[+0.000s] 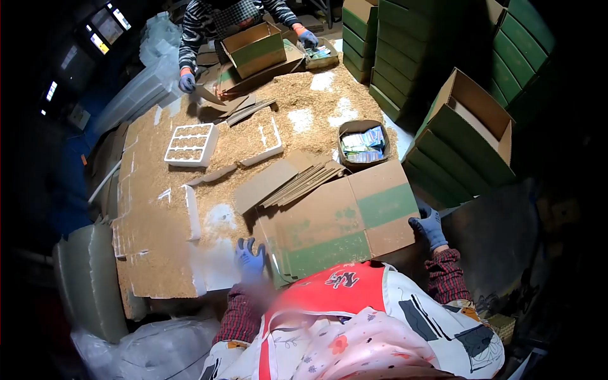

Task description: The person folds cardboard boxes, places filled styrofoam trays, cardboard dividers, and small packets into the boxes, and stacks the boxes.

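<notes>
A flattened cardboard box [323, 221] with green bands lies in front of me at the table's near edge. My right hand [429, 228], in a blue-grey glove, is at its right edge with the fingers bent over the rim. Just off the box's left edge is my left hand [251, 256], gloved too, its fingers spread and nothing in them. On the box's far left part rests a stack of flat cardboard pieces [297, 183]. Behind the box stands a small container [342, 147] filled with blue and green packets [364, 144].
Loose brown shavings [158, 234] cover the table. A white compartment tray [208, 152] sits at left centre. Open green-and-brown boxes [459, 136] are stacked at right. Across the table, a co-worker's gloved hands [187, 82] flank an open box [259, 56].
</notes>
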A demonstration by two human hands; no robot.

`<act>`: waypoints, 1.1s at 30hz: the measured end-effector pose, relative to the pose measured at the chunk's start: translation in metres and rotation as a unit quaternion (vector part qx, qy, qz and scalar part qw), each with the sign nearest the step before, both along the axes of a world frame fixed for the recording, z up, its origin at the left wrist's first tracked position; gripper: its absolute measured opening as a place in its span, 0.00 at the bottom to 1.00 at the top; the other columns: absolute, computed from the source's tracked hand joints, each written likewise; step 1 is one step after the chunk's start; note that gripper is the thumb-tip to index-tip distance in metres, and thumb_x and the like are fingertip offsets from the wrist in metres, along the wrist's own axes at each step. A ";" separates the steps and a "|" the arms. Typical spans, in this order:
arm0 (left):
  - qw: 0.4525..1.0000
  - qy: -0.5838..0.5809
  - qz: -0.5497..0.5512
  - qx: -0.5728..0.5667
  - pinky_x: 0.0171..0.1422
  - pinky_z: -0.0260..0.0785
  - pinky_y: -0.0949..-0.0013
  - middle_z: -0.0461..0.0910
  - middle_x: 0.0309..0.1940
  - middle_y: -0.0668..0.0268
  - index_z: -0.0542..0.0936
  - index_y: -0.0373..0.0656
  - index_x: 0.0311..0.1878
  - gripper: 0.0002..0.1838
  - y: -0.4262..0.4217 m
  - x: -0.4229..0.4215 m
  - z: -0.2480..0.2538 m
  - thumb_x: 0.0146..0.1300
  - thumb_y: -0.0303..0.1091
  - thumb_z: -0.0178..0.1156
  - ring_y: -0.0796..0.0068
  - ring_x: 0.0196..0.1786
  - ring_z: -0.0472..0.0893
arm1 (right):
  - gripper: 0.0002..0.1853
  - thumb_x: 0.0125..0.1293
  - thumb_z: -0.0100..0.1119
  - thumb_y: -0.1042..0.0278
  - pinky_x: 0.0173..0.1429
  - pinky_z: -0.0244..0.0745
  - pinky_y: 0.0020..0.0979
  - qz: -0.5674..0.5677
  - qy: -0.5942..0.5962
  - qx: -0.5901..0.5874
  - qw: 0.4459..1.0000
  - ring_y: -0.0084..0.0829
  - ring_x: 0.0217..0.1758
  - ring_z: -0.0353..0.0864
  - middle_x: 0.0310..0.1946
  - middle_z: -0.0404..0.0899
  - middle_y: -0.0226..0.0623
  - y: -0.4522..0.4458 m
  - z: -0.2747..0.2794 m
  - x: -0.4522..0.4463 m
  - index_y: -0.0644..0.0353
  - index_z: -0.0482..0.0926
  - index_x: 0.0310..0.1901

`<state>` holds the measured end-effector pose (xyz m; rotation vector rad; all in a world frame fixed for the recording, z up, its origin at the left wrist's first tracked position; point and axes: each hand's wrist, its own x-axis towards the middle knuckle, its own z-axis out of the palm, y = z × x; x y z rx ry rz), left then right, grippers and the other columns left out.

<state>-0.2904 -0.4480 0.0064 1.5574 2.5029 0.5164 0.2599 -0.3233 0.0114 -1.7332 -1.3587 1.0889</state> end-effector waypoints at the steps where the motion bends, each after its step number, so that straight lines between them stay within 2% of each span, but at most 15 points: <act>1: 0.999 -0.009 -0.025 0.025 0.68 0.61 0.54 0.70 0.60 0.45 0.77 0.40 0.57 0.28 0.005 0.005 0.009 0.58 0.48 0.65 0.45 0.66 0.66 | 0.19 0.45 0.67 0.69 0.33 0.74 0.27 -0.015 -0.117 0.128 0.985 0.24 0.28 0.78 0.28 0.80 0.34 0.001 -0.015 0.008 0.64 0.78 0.42; 7: 0.906 -0.399 -0.084 0.114 0.72 0.56 0.59 0.63 0.69 0.54 0.62 0.38 0.70 0.33 0.048 0.053 0.050 0.72 0.52 0.48 0.60 0.70 0.64 | 0.17 0.45 0.61 0.75 0.38 0.71 0.24 -0.032 0.168 -0.052 0.984 0.20 0.33 0.75 0.31 0.78 0.27 -0.010 0.147 -0.017 0.64 0.78 0.41; 8: 0.759 -0.643 -0.004 0.099 0.74 0.55 0.59 0.64 0.69 0.56 0.62 0.37 0.70 0.39 0.053 0.061 0.066 0.71 0.62 0.42 0.60 0.70 0.64 | 0.17 0.45 0.60 0.76 0.41 0.71 0.23 0.011 0.215 0.004 0.977 0.20 0.36 0.75 0.33 0.78 0.27 -0.005 0.147 -0.007 0.64 0.77 0.42; 11: 0.485 -0.869 -0.019 0.096 0.74 0.56 0.55 0.67 0.67 0.52 0.62 0.34 0.69 0.48 0.053 0.050 0.111 0.65 0.73 0.38 0.56 0.68 0.67 | 0.19 0.46 0.60 0.77 0.46 0.70 0.23 0.063 0.242 0.090 0.964 0.21 0.40 0.75 0.36 0.78 0.28 0.023 0.132 -0.012 0.63 0.77 0.43; 14: 0.424 -0.904 -0.037 0.034 0.73 0.59 0.58 0.72 0.62 0.51 0.66 0.29 0.66 0.52 0.039 0.028 0.167 0.65 0.75 0.30 0.58 0.66 0.70 | 0.19 0.55 0.58 0.76 0.50 0.71 0.24 0.106 0.232 0.130 0.958 0.23 0.45 0.76 0.43 0.79 0.31 0.059 0.088 -0.048 0.64 0.76 0.50; 15: 0.427 -0.884 -0.187 -0.029 0.74 0.57 0.58 0.70 0.64 0.50 0.65 0.29 0.67 0.53 0.037 0.001 0.154 0.64 0.75 0.27 0.57 0.67 0.69 | 0.21 0.60 0.59 0.70 0.53 0.70 0.23 0.099 0.192 0.159 0.963 0.24 0.49 0.75 0.48 0.77 0.32 0.072 0.068 -0.070 0.62 0.74 0.55; 16: 0.337 -0.872 -0.340 -0.099 0.75 0.55 0.59 0.68 0.66 0.50 0.64 0.30 0.68 0.52 0.042 -0.018 0.139 0.64 0.75 0.27 0.59 0.69 0.68 | 0.23 0.65 0.59 0.63 0.56 0.68 0.23 0.093 0.152 0.189 0.966 0.24 0.54 0.73 0.53 0.76 0.33 0.082 0.059 -0.090 0.61 0.73 0.60; 18: 0.528 -0.779 -0.311 -0.134 0.74 0.57 0.58 0.68 0.66 0.48 0.65 0.31 0.67 0.55 0.036 0.004 0.181 0.61 0.78 0.30 0.62 0.69 0.69 | 0.29 0.72 0.51 0.51 0.64 0.63 0.26 0.038 0.095 0.217 0.971 0.27 0.64 0.68 0.65 0.68 0.33 0.087 0.061 -0.126 0.57 0.64 0.69; 19: 0.579 -0.754 -0.290 -0.106 0.76 0.53 0.62 0.65 0.68 0.50 0.62 0.35 0.70 0.51 0.036 0.033 0.199 0.63 0.76 0.34 0.64 0.71 0.65 | 0.32 0.74 0.46 0.49 0.69 0.58 0.29 0.009 0.258 0.147 0.955 0.30 0.70 0.61 0.71 0.58 0.31 0.058 0.122 -0.165 0.55 0.56 0.73; 20: 0.682 -0.657 -0.252 -0.198 0.79 0.43 0.64 0.56 0.73 0.53 0.54 0.37 0.74 0.48 0.047 0.062 0.223 0.65 0.70 0.44 0.65 0.76 0.54 | 0.35 0.75 0.42 0.46 0.73 0.52 0.32 0.064 0.224 0.237 0.943 0.34 0.75 0.54 0.74 0.53 0.35 0.069 0.110 -0.172 0.58 0.50 0.74; 21: 0.707 -0.595 -0.356 -0.141 0.80 0.34 0.65 0.47 0.76 0.55 0.47 0.42 0.77 0.48 0.032 0.069 0.233 0.65 0.63 0.53 0.67 0.78 0.44 | 0.36 0.74 0.45 0.48 0.74 0.50 0.32 0.080 0.170 0.251 0.950 0.36 0.75 0.53 0.74 0.52 0.42 0.063 0.139 -0.194 0.63 0.50 0.74; 24: 0.710 -0.539 -0.431 -0.139 0.80 0.32 0.63 0.39 0.78 0.55 0.42 0.42 0.77 0.47 0.036 0.102 0.188 0.67 0.58 0.54 0.65 0.79 0.38 | 0.38 0.74 0.50 0.54 0.78 0.40 0.34 0.119 0.070 0.228 0.964 0.36 0.79 0.40 0.76 0.42 0.44 0.064 0.159 -0.232 0.65 0.44 0.74; 27: 0.708 -0.583 -0.387 -0.092 0.79 0.36 0.63 0.46 0.77 0.57 0.48 0.41 0.76 0.43 0.033 0.097 0.174 0.68 0.52 0.54 0.66 0.78 0.44 | 0.40 0.70 0.56 0.59 0.76 0.45 0.33 0.121 0.162 0.226 0.953 0.38 0.77 0.47 0.75 0.46 0.50 0.059 0.164 -0.227 0.70 0.47 0.73; 30: 0.599 -0.745 -0.291 -0.035 0.79 0.39 0.65 0.56 0.74 0.59 0.56 0.40 0.74 0.37 0.029 0.085 0.177 0.67 0.44 0.56 0.69 0.76 0.52 | 0.35 0.68 0.55 0.67 0.74 0.52 0.33 0.160 0.190 0.246 0.937 0.36 0.72 0.57 0.72 0.55 0.48 0.046 0.177 -0.204 0.70 0.53 0.72; 33: 0.654 -0.713 -0.189 0.169 0.64 0.64 0.73 0.69 0.65 0.64 0.67 0.39 0.68 0.32 0.044 0.088 0.190 0.59 0.28 0.61 0.76 0.61 0.70 | 0.32 0.66 0.55 0.71 0.69 0.61 0.33 0.178 0.180 0.279 0.926 0.33 0.66 0.66 0.65 0.65 0.45 0.026 0.194 -0.186 0.71 0.59 0.69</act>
